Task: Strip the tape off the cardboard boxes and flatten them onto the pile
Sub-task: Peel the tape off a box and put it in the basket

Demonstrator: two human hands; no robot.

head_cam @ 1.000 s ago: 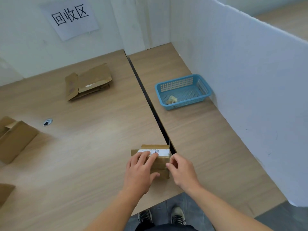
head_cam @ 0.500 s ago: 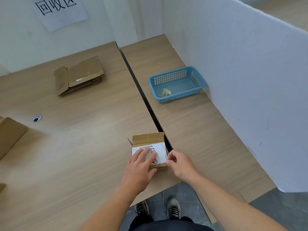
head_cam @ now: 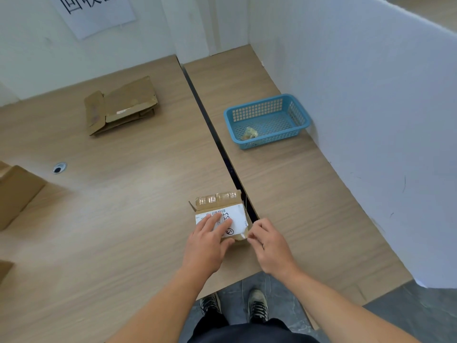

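Observation:
A small cardboard box (head_cam: 217, 203) with a white shipping label and glossy clear tape lies near the table's front edge, beside the gap between the two desks. My left hand (head_cam: 210, 241) lies flat on its label with straight fingers, pressing it down. My right hand (head_cam: 268, 242) is at the box's near right corner, fingertips pinching at the tape edge there. A pile of flattened cardboard (head_cam: 121, 105) lies at the far left of the table.
A blue plastic basket (head_cam: 294, 112) holding a crumpled wad of tape stands on the right desk by the white partition. More cardboard boxes (head_cam: 17, 194) sit at the left edge. A cable grommet (head_cam: 59, 167) is set in the desk.
The box has been tipped so its labelled face points up and the taped side faces away. My left hand stays on top; my right hand moved to the near right corner.

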